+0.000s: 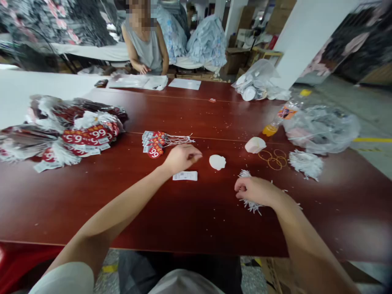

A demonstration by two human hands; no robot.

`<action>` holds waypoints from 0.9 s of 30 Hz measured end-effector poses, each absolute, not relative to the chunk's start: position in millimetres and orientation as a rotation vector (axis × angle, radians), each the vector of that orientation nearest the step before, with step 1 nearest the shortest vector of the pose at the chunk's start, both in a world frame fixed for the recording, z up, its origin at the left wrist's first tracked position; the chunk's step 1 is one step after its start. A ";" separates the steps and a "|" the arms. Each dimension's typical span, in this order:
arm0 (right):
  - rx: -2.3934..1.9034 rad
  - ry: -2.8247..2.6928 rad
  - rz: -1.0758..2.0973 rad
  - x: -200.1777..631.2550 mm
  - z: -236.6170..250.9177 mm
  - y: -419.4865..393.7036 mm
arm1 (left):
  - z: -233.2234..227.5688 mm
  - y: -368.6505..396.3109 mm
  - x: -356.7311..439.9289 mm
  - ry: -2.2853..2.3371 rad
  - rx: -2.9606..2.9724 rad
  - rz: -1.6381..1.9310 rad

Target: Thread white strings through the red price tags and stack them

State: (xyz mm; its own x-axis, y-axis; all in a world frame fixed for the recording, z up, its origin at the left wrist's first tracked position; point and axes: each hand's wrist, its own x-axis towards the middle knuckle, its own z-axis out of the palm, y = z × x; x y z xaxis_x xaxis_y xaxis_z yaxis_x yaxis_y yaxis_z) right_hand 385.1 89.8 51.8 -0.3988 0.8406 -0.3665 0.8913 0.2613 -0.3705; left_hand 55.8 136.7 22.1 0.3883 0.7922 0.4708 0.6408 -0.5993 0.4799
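My left hand (181,158) rests on the dark red table (153,212) with fingers curled, just above a white barcode tag (185,176) and right of a small stack of red "66" tags (153,144) with white strings. My right hand (256,190) lies on a bundle of white string loops (251,204), fingers pinched at its left end. A white round piece (217,162) sits between my hands.
A big heap of bagged red tags (61,130) lies at the left. Rubber bands (274,159), a second string bundle (306,163), a pale lump (255,145), an orange bottle (277,120) and plastic bags (321,128) are at the right. A person (145,45) works over papers at the far edge.
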 end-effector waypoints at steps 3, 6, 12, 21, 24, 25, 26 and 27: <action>1.679 2.315 -0.675 393.7 44.5 68.2 | 17.3 146.5 112.7 1.119 2.497 0.851; 1.719 2.343 -0.596 391.9 40.1 61.2 | 9.2 162.2 141.9 1.172 2.497 0.672; 1.623 2.424 -0.593 397.4 39.4 57.8 | 4.8 163.0 152.6 1.241 2.509 0.617; 1.478 2.911 -1.207 333.6 68.2 61.3 | 16.5 109.8 149.9 1.480 2.501 1.037; 1.669 3.008 -1.432 322.3 49.1 65.1 | 18.8 76.5 121.0 1.502 2.295 1.094; 1.726 3.043 -1.413 319.5 40.8 66.0 | 18.0 67.0 113.4 1.522 2.243 1.095; 1.760 3.084 -1.365 316.6 32.9 66.4 | 16.5 59.2 107.7 1.536 2.205 1.100; 1.762 3.125 -1.309 313.5 26.2 66.3 | 14.4 53.3 103.9 1.542 2.181 1.118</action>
